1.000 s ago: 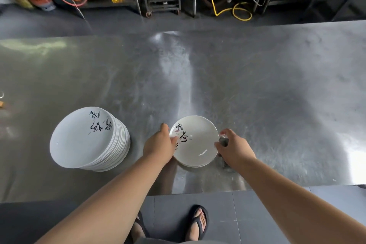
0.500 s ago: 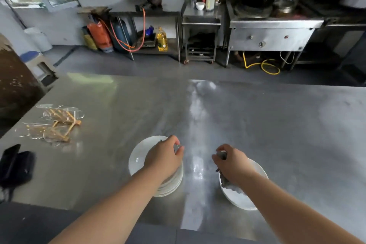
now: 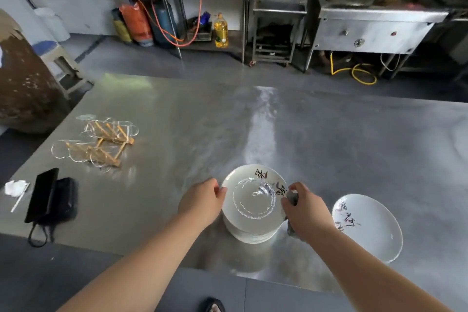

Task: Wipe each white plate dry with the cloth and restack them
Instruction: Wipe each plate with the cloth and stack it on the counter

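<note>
A stack of white plates (image 3: pixel 253 220) with black brush lettering stands near the front edge of the steel table (image 3: pixel 329 149). My left hand (image 3: pixel 202 200) grips the left rim of the top plate. My right hand (image 3: pixel 304 210) is at that plate's right rim, fingers curled round a grey cloth (image 3: pixel 292 197); more of the cloth hangs below the hand. A single white plate (image 3: pixel 367 225) with the same lettering lies flat on the table to the right, apart from both hands.
Wooden racks with clear rings (image 3: pixel 101 142) lie at the table's left. A black pouch (image 3: pixel 50 197) and a white tissue (image 3: pixel 15 187) sit near the front left corner. A big brown jar (image 3: pixel 22 88) stands beyond the left edge.
Both hands were on the single plate a second ago. My left hand went to the stack first; my right hand, with the cloth, has now left the single plate and come to the stack's right rim.
</note>
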`<state>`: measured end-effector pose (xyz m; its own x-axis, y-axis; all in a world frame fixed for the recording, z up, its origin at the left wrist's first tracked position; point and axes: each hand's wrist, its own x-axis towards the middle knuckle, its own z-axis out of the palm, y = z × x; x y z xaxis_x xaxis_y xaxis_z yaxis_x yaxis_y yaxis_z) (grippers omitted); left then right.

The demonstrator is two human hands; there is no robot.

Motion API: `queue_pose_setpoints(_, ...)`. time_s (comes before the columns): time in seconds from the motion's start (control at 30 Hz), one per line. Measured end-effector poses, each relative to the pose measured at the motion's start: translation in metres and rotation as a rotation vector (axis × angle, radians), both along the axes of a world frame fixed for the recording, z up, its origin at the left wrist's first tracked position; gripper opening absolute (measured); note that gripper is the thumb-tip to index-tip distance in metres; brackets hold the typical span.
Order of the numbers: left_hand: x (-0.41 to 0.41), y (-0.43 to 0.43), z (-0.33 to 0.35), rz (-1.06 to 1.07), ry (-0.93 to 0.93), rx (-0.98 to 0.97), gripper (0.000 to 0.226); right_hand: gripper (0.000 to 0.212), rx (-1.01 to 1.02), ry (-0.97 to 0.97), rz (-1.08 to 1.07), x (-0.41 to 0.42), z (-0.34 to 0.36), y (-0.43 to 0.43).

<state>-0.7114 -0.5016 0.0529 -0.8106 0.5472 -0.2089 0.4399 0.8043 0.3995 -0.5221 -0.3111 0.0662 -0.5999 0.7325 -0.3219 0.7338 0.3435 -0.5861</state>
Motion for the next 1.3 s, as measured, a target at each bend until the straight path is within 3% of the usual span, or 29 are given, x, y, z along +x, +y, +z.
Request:
queue_pose_setpoints(0.23, -0.009, 0.007, 0.005, -0.131, 0.071, -0.062, 0.039, 0.012, 0.039, 0.001, -0.056, -0.003, 0.000, -0.013)
queue_pose_setpoints(0.4, -0.009, 0.010, 0.020, -0.074, -0.085, 0.134, 0.039, 0.015, -0.074, 0.115, -0.167, 0.001, 0.022, -0.015)
queue_pose_setpoints(0.5, -0.009, 0.014, 0.047, -0.059, -0.317, 0.383, 0.032, 0.014, -0.049, 0.203, -0.186, 0.006, 0.051, -0.007)
queue_pose_setpoints(0.63, 0.003, 0.022, 0.093, 0.100, -0.912, 0.794, 0.012, 0.013, -0.073, 0.319, -0.179, 0.015, 0.096, 0.007)
queue_pose_setpoints(0.67, 0.008, 0.024, 0.104, 0.137, -1.001, 0.873, 0.016, 0.014, -0.057, 0.329, -0.156, 0.018, 0.108, 0.009)
queue_pose_setpoints(0.77, 0.022, 0.030, 0.131, 0.154, -1.124, 1.019, 0.035, 0.019, 0.062, 0.403, -0.144, 0.029, 0.142, 0.018)
queue_pose_setpoints(0.9, 0.052, 0.040, 0.160, 0.080, -1.147, 1.062, 0.041, 0.018, 0.166, 0.622, -0.238, 0.042, 0.197, 0.022)
queue_pose_setpoints(0.97, 0.068, 0.046, 0.171, 0.054, -1.148, 1.066, 0.042, 0.018, 0.245, 0.639, -0.099, 0.045, 0.217, 0.014)
queue_pose_setpoints(1.07, 0.092, 0.056, 0.184, 0.010, -1.152, 1.122, 0.043, 0.073, 0.542, 0.382, 0.367, 0.051, 0.216, -0.002)
queue_pose_setpoints(1.13, 0.103, 0.062, 0.192, -0.002, -1.139, 1.181, 0.042, 0.097, 0.725, 0.186, 0.510, 0.060, 0.205, -0.009)
queue_pose_setpoints(1.3, 0.115, 0.069, 0.201, -0.074, -1.118, 1.191, 0.044, 0.100, 0.749, 0.143, 0.566, 0.080, 0.196, 0.003)
